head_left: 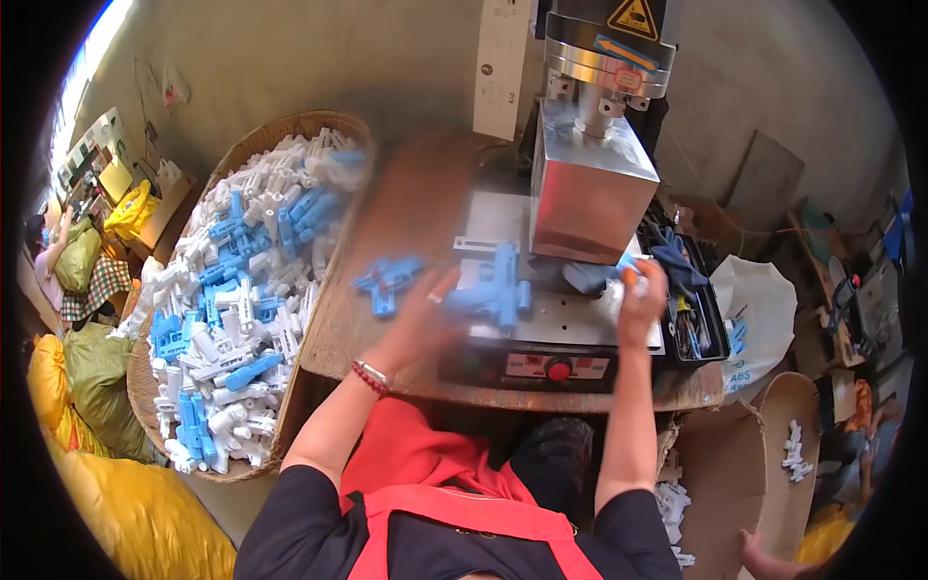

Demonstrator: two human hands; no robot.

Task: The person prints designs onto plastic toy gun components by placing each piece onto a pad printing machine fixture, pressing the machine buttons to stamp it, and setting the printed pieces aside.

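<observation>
My left hand (418, 314), smeared by motion and with a red bracelet at its wrist, is at the left of the press bed. A blue toy gun (503, 288), partly blurred, is at its fingertips and seems held by them. My right hand (642, 302) is closed at the bed's right side, below the metal block (594, 198) of the press; something orange shows at a finger. A blurred white and pale blue piece is in its fingers, its kind unclear. Under the block's front edge lies a grey-blue piece (583, 278). Another blue toy gun (387, 280) rests on the wooden table, left of my left hand.
A large wicker basket (138, 379) heaped with white and blue toy guns stands left. A red button (559, 368) is on the press front. Right are a black tool tray (717, 340), a white bag (764, 300) and cardboard boxes (720, 464). Another person's hand (764, 561) shows lower right.
</observation>
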